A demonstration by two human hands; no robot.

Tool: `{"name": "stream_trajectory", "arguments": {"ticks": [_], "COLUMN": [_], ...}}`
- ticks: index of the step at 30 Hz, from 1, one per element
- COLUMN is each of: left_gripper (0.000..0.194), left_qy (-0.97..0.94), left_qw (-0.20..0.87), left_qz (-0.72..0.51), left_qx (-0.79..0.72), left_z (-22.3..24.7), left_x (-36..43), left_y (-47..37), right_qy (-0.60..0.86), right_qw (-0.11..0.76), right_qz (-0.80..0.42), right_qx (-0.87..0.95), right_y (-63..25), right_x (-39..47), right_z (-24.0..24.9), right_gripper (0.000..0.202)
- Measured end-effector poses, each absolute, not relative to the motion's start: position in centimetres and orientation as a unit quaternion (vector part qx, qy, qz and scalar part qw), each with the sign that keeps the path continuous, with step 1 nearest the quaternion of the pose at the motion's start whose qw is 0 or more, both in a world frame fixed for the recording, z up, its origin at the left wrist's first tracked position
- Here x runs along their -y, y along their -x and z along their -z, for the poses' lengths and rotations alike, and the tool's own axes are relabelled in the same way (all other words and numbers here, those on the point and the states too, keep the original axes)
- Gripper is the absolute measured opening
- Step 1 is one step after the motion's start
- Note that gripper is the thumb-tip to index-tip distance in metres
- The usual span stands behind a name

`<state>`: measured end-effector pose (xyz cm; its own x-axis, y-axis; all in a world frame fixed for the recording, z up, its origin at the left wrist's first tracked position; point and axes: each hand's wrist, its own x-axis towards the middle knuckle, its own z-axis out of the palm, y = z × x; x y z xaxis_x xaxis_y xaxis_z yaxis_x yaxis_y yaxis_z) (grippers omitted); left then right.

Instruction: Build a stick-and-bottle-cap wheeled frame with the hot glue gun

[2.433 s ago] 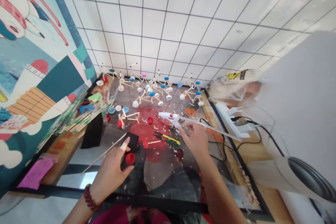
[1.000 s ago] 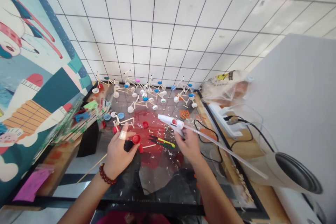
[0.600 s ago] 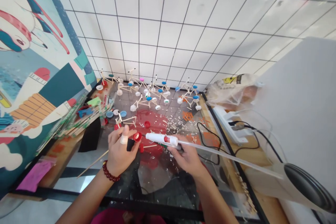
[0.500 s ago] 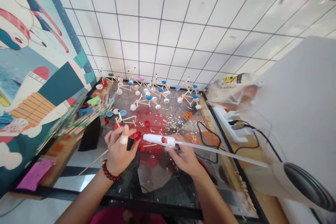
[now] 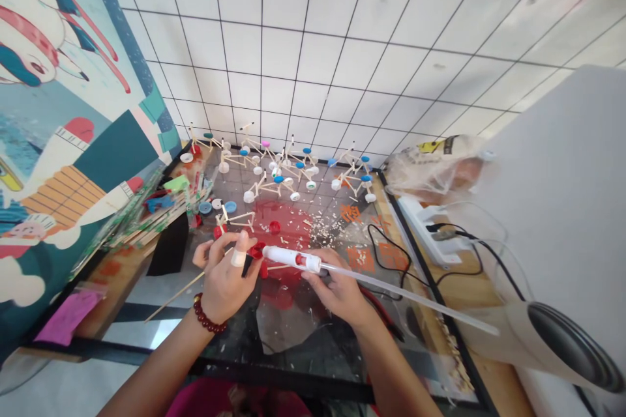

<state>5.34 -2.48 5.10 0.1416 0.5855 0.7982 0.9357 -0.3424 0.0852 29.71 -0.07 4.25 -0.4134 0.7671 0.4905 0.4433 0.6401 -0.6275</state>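
My left hand (image 5: 227, 280) pinches a red bottle cap (image 5: 257, 250) between thumb and fingers, its hollow side turned toward the right. A white bandage wraps one finger. My right hand (image 5: 337, 287) grips a white hot glue gun (image 5: 288, 258), whose front end is at the cap's opening. Whether the nozzle touches the cap's inside I cannot tell. A long clear glue stick (image 5: 405, 296) sticks out of the gun's back. Beneath the gun lies a red piece with a thin stick (image 5: 278, 267). Beyond my left hand stands a stick frame (image 5: 239, 218) with red caps.
Several small stick-and-cap models (image 5: 278, 179) stand along the back. Another red cap (image 5: 274, 227) lies on the glass table. Wood scraps (image 5: 325, 228), a black cable (image 5: 374, 234), a power strip (image 5: 430, 228) and a plastic bag (image 5: 435, 169) are rightward; stick bundles (image 5: 156, 221) lie left.
The glue gun has shifted slightly left, and its front end has come up to the red cap's opening. My left hand, holding the cap, has moved a little right.
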Motion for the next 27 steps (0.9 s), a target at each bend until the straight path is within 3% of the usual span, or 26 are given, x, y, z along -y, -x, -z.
{"name": "stream_trajectory", "arguments": {"ticks": [9,27], "left_gripper": [0.096,0.096], "left_qy": [0.731,0.727], "left_qw": [0.213,0.197], "left_qz": [0.396,0.409], "left_qx": [0.513,0.515], "left_z": [-5.16,-5.13], "left_x": [2.64,2.37], "left_y": [-5.40,-5.52], "right_qy": [0.341,0.331], "right_qw": [0.354,0.354], "right_qz": [-0.210,-0.193], "right_qx": [0.845,0.853], "right_y": [-29.73,-29.58], "right_x": [0.27,0.11], "right_z": [-4.73,-4.35], "right_gripper": [0.033,0.028]}}
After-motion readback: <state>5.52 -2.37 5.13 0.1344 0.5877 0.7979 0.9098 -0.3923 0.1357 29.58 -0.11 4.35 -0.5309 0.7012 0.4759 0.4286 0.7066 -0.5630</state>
